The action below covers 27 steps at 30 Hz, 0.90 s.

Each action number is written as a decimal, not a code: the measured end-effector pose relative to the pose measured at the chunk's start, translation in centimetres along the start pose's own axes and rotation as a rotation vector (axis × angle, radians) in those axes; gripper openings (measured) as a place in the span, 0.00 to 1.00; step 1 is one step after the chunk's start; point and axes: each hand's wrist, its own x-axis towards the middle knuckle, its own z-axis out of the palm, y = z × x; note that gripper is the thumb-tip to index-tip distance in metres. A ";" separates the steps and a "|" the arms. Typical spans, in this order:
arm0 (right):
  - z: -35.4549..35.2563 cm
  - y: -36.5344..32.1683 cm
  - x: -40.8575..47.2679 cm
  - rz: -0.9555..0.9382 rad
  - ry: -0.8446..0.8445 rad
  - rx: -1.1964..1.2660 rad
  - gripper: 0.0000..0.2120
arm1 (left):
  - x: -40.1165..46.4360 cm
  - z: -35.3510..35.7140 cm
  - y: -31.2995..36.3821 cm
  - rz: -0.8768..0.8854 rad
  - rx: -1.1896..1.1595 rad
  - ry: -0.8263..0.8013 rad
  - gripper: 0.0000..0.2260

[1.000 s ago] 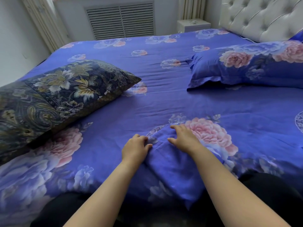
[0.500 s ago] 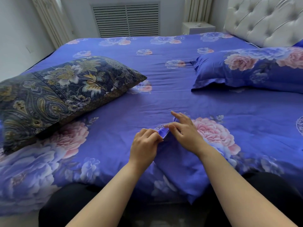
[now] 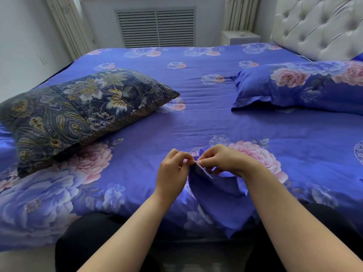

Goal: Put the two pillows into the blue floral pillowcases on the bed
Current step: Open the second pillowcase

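left hand, right hand grip: both pinching pillowcase edge | opening hidden

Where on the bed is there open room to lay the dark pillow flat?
Widest bare stretch: mid-bed, between the dark pillow and the cased blue pillow. Crowded at the near edge, where both hands pinch the pillowcase.

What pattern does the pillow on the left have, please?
Dark navy with gold and white flowers and paisley, on the bare pillow, head view.
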 end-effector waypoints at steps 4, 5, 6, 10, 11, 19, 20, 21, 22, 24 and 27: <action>0.5 -0.9 1.3 -0.083 0.237 0.154 0.08 | 1.3 -1.0 1.5 -0.159 -0.392 0.076 0.15; -0.2 -0.7 1.8 -0.113 0.351 0.168 0.08 | 1.7 -1.4 1.8 -0.206 -0.509 0.126 0.14; -1.1 -0.6 2.1 -0.148 0.466 0.166 0.07 | 2.3 -1.9 2.0 -0.260 -0.620 0.197 0.12; -5.1 1.7 0.0 -0.290 1.033 0.029 0.08 | 5.6 -6.8 -0.8 -0.512 -0.999 0.476 0.09; -6.3 1.8 -0.8 -0.285 1.068 0.225 0.09 | 6.4 -8.6 -1.8 -0.564 -1.114 0.525 0.10; -7.9 3.9 -0.1 -0.025 1.022 0.946 0.10 | 5.5 -14.3 -6.9 -0.807 -1.295 0.823 0.19; -7.6 4.7 0.5 0.013 1.062 0.821 0.11 | 5.0 -14.3 -7.3 -0.875 -1.225 0.792 0.18; -7.5 5.4 0.9 0.057 1.099 0.676 0.11 | 4.6 -14.3 -7.5 -0.914 -1.166 0.743 0.16; -7.4 6.0 1.2 0.079 1.120 0.531 0.10 | 4.2 -14.2 -7.6 -0.932 -1.098 0.727 0.15; -7.5 7.1 1.3 0.125 1.115 0.302 0.08 | 3.6 -14.1 -7.8 -0.917 -0.939 0.718 0.13; -7.6 7.4 1.3 0.093 0.993 0.100 0.09 | 3.2 -14.1 -8.1 -0.784 -0.381 0.344 0.17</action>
